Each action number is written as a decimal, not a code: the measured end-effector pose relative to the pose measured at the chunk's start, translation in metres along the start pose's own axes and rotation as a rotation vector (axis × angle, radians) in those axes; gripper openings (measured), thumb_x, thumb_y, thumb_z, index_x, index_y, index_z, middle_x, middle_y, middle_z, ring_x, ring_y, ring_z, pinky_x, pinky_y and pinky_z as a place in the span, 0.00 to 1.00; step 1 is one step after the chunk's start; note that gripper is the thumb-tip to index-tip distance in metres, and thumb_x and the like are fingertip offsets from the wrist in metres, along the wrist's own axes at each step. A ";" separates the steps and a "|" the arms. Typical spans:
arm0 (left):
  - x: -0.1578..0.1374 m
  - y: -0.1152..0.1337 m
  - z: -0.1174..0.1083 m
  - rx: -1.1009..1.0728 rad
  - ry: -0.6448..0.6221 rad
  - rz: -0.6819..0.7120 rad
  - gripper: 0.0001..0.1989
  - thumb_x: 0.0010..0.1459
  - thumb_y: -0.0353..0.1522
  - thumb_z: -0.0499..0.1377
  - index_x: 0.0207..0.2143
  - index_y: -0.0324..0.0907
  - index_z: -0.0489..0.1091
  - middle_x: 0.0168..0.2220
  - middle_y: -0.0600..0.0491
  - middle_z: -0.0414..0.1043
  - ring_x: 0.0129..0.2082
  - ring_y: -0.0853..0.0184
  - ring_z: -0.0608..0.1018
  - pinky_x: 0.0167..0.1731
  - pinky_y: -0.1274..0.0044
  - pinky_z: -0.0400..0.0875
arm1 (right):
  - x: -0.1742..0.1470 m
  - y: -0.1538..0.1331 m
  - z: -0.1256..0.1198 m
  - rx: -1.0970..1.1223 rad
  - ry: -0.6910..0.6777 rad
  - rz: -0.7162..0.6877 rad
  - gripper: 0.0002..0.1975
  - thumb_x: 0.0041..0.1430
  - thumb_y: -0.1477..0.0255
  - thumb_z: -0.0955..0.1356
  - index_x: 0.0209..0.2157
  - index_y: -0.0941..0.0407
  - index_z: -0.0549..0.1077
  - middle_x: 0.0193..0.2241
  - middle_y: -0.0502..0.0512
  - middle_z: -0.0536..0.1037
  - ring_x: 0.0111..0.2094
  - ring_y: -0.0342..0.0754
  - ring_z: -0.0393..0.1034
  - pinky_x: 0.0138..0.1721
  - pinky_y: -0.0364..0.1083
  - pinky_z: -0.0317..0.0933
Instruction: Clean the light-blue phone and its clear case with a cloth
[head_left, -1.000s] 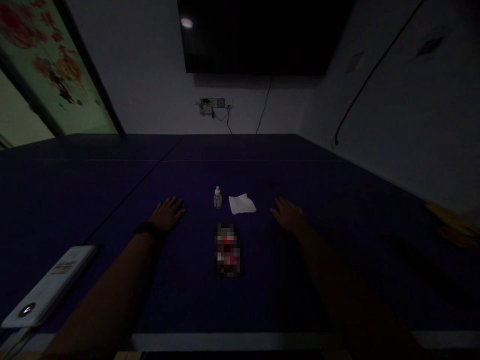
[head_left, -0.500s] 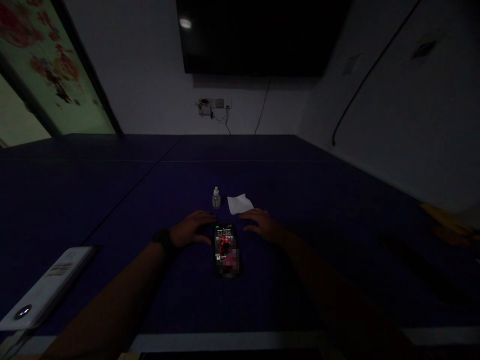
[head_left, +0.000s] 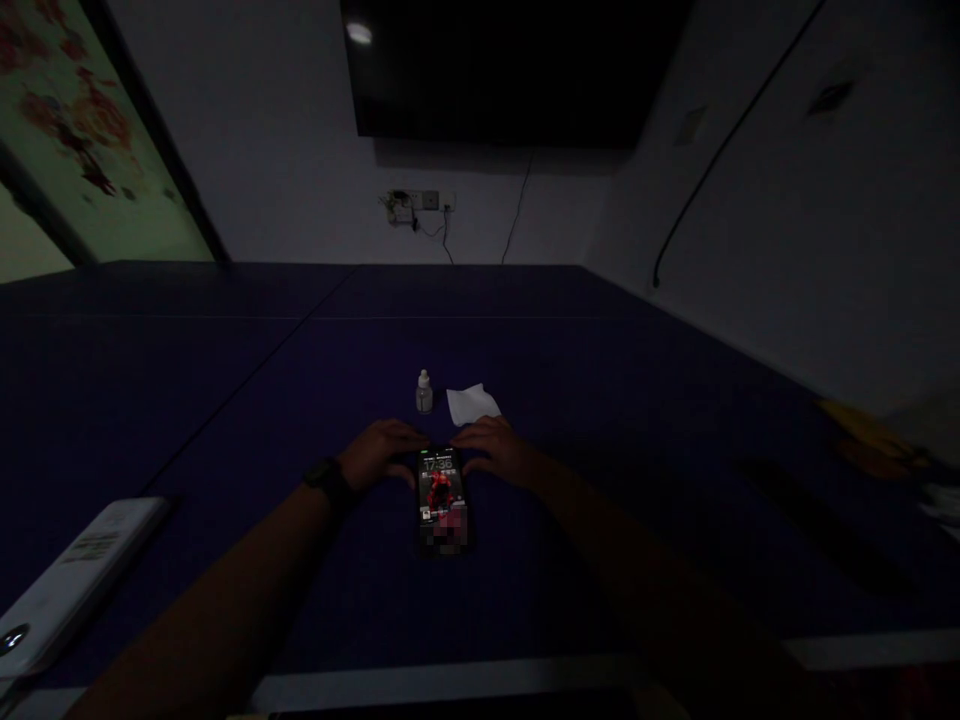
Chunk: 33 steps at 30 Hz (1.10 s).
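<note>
Centrally, a black rectangular smartphone [head_left: 441, 495] lies flat, screen up, on a dark blue tabletop [head_left: 352, 600], its long axis pointing away from the person. The screen is lit: large pale digits read 17:36 near the top, with a small green mark at the upper left corner. Below the digits, a bright red figure stands out against a dark background. The lower part of the display is pixelated and its content cannot be read. A dark border frames the screen.

The left hand [head_left: 381, 452], with a black band [head_left: 328, 482] at its wrist, is at the upper left corner of the smartphone; its thumb stands apart from its fingers. The right hand [head_left: 501, 452] mirrors it at the upper right corner, thumb likewise apart. Whether the fingertips contact the casing cannot be told.

Beyond the hands, a small clear bottle with a white cap [head_left: 424, 394] stands upright beside a thin white sheet [head_left: 471, 404]. A white slab-shaped device [head_left: 84, 572] lies at the near left.
</note>
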<state>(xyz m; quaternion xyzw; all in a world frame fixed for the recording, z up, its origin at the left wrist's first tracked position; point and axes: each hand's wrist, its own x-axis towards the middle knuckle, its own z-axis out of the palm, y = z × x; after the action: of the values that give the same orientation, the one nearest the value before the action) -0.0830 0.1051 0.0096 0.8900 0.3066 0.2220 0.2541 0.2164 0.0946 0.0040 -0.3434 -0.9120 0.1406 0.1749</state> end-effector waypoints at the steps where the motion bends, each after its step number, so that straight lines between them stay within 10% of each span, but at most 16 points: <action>1: 0.000 -0.001 0.000 0.004 0.002 -0.001 0.36 0.47 0.62 0.65 0.51 0.52 0.81 0.53 0.43 0.80 0.56 0.50 0.77 0.60 0.58 0.65 | 0.000 0.000 0.000 -0.003 -0.004 0.001 0.23 0.63 0.57 0.75 0.57 0.48 0.78 0.55 0.58 0.81 0.56 0.57 0.71 0.58 0.57 0.59; 8: -0.011 0.006 -0.006 0.159 -0.030 -0.034 0.43 0.49 0.63 0.63 0.60 0.46 0.75 0.61 0.39 0.74 0.61 0.48 0.73 0.63 0.56 0.61 | -0.013 -0.004 -0.006 -0.036 -0.031 0.045 0.31 0.62 0.49 0.73 0.63 0.47 0.73 0.63 0.62 0.73 0.63 0.63 0.64 0.62 0.64 0.55; 15: -0.025 0.017 -0.001 0.188 -0.097 -0.212 0.51 0.43 0.58 0.71 0.67 0.48 0.67 0.72 0.36 0.57 0.69 0.38 0.61 0.66 0.51 0.56 | -0.028 -0.034 0.002 -0.050 -0.159 0.095 0.80 0.26 0.40 0.81 0.76 0.54 0.45 0.73 0.72 0.54 0.71 0.76 0.48 0.69 0.69 0.41; 19: -0.026 0.019 0.000 0.076 -0.075 -0.265 0.49 0.40 0.54 0.75 0.65 0.50 0.69 0.71 0.39 0.59 0.69 0.37 0.60 0.66 0.49 0.54 | -0.025 -0.054 0.010 -0.001 -0.120 0.045 0.87 0.23 0.45 0.83 0.76 0.57 0.35 0.73 0.75 0.52 0.71 0.75 0.48 0.69 0.67 0.42; 24: -0.029 0.039 -0.007 -0.395 -0.053 -0.287 0.36 0.48 0.48 0.74 0.59 0.50 0.74 0.63 0.44 0.69 0.66 0.48 0.66 0.68 0.54 0.55 | -0.021 -0.062 0.008 0.057 -0.034 0.062 0.85 0.26 0.53 0.85 0.76 0.53 0.33 0.72 0.73 0.55 0.70 0.74 0.52 0.68 0.68 0.44; 29: -0.023 0.074 0.013 -1.282 0.269 -0.375 0.25 0.66 0.49 0.59 0.61 0.52 0.69 0.60 0.47 0.74 0.53 0.59 0.79 0.53 0.65 0.72 | -0.016 -0.069 0.000 0.057 0.136 0.033 0.86 0.27 0.57 0.86 0.75 0.50 0.28 0.74 0.71 0.48 0.73 0.74 0.43 0.70 0.69 0.39; 33: -0.009 0.092 0.037 -1.561 0.430 -0.379 0.24 0.68 0.50 0.56 0.56 0.45 0.73 0.53 0.48 0.79 0.47 0.61 0.81 0.49 0.70 0.74 | -0.015 -0.073 -0.004 0.122 0.257 0.046 0.88 0.27 0.58 0.86 0.75 0.47 0.25 0.75 0.69 0.47 0.73 0.74 0.44 0.70 0.70 0.42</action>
<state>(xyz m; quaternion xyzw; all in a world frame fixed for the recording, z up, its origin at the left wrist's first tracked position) -0.0291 0.0246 0.0332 0.3293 0.2510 0.4894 0.7675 0.1862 0.0317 0.0317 -0.3680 -0.8639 0.1544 0.3073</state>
